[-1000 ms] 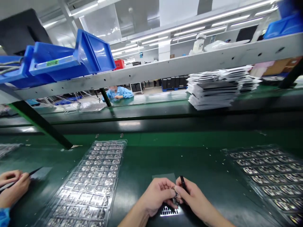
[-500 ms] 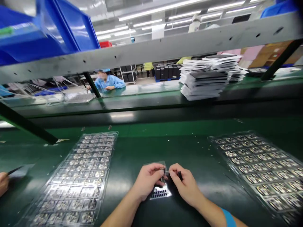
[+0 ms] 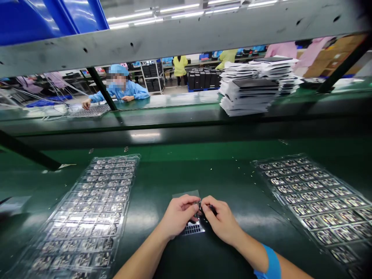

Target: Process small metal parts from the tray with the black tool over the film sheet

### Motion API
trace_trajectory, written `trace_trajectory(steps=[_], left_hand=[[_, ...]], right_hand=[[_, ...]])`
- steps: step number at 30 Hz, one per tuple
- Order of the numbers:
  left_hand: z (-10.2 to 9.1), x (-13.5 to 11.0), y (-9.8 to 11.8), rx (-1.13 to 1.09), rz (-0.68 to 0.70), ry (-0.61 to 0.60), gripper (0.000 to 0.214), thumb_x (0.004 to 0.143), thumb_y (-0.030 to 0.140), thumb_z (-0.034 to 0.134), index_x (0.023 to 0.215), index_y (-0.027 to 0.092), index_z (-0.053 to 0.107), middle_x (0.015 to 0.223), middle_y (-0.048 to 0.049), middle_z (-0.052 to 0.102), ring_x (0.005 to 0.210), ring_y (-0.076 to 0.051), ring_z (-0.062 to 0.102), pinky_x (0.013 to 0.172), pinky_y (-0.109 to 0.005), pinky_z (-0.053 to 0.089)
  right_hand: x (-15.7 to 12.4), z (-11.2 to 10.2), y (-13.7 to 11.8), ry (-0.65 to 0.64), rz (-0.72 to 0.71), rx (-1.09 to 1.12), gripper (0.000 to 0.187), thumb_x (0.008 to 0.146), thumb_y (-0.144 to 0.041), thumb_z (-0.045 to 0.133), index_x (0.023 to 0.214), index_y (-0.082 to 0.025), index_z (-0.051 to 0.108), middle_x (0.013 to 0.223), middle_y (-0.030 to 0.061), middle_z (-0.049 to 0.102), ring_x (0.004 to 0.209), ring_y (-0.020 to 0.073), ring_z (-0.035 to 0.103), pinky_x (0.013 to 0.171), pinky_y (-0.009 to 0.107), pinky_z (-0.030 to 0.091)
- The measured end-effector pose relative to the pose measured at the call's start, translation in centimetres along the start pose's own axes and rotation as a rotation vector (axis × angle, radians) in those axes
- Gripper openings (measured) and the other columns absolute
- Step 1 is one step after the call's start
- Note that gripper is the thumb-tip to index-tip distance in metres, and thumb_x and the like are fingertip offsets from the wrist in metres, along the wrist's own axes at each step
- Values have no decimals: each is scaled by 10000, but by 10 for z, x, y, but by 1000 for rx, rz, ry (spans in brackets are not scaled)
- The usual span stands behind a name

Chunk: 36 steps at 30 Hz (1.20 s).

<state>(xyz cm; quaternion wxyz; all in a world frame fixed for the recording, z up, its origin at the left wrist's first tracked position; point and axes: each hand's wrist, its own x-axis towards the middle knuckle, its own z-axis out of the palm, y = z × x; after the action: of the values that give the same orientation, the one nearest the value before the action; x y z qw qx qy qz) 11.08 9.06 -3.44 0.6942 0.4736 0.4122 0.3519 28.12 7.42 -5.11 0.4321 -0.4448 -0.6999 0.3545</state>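
My left hand [image 3: 178, 216] and my right hand [image 3: 221, 221] meet at the middle of the green bench, fingertips pinched together on a small dark metal part [image 3: 198, 205]. A thin dark tool [image 3: 211, 209] lies in my right hand's fingers. Under the hands sits a small ribbed plate [image 3: 193, 228] and a grey pad [image 3: 186, 193]. A clear blister tray [image 3: 87, 209] filled with small parts lies to the left. A second tray of parts [image 3: 316, 197] lies to the right.
A grey shelf rail [image 3: 186, 35] runs overhead with blue bins [image 3: 43, 17] on it. Stacked white and black trays [image 3: 252, 91] stand on the far belt. A person in blue [image 3: 122, 89] works across the line. A black strut [image 3: 26, 151] slants at left.
The view has tipped down and the hands sit higher in frame, still pinched on the small part. The neighbouring person's hand at the left edge has gone out of view.
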Motion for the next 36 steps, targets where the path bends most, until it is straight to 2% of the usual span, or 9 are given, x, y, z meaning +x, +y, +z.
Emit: trace_trajectory(steps=[10,16,19,23,26,29,32,34,36], left_hand=[[2,-2,1,113,65,-28,445,771,505,700,1028,144,731,868,-45,500,738,-130,567,617,-235,553],[5,2,-1,79,83,-25,501,722,559,726,960,118,744,830,-45,503,692,-117,556,593,-223,540],[3,5,-9,29,58,39,574,657,568,774,988,101,727,811,-53,536,680,-123,561,580,-229,538],[-6,11,-15,-30,18,241,678,576,543,832,1065,102,671,789,-52,588,675,-140,583,562,-242,541],[-14,28,9,-69,40,426,578,614,483,825,1001,90,653,803,-66,615,683,-146,602,555,-236,533],[-29,60,57,-89,136,569,454,705,406,775,992,89,624,845,-86,626,710,-140,617,617,-243,539],[-45,90,99,-71,164,669,458,772,423,719,1092,126,581,1027,-120,620,898,-162,628,783,-275,535],[-50,91,107,-40,132,733,522,788,445,699,1180,140,539,1180,-156,571,1074,-213,580,881,-326,501],[-45,72,96,-11,102,752,563,789,439,697,1237,152,514,1270,-166,530,1179,-245,523,937,-356,464]], right_hand=[[-3,12,10,5,36,34,358,1007,-396,401,769,-185,566,667,-10,557,620,159,533,596,235,375],[0,18,17,15,17,37,469,1021,-516,352,717,-190,498,629,-11,534,582,158,508,571,229,371],[2,18,18,22,88,100,509,996,-594,364,729,-187,512,644,0,546,603,172,514,573,228,387],[7,17,22,84,154,127,543,972,-650,356,763,-182,535,673,5,538,638,185,500,592,238,388],[9,15,25,105,156,108,541,973,-645,351,767,-178,530,653,-10,485,621,174,458,580,240,359],[9,13,25,89,136,98,524,976,-627,359,744,-178,498,623,-33,406,591,156,402,556,236,316],[7,13,24,91,123,106,520,973,-628,362,716,-185,453,610,-45,347,571,145,355,533,236,282],[7,13,24,90,123,114,526,969,-636,359,700,-190,426,604,-48,332,562,142,342,523,235,273],[8,14,25,93,123,107,537,964,-648,355,689,-191,419,597,-48,332,558,143,346,519,235,274]])
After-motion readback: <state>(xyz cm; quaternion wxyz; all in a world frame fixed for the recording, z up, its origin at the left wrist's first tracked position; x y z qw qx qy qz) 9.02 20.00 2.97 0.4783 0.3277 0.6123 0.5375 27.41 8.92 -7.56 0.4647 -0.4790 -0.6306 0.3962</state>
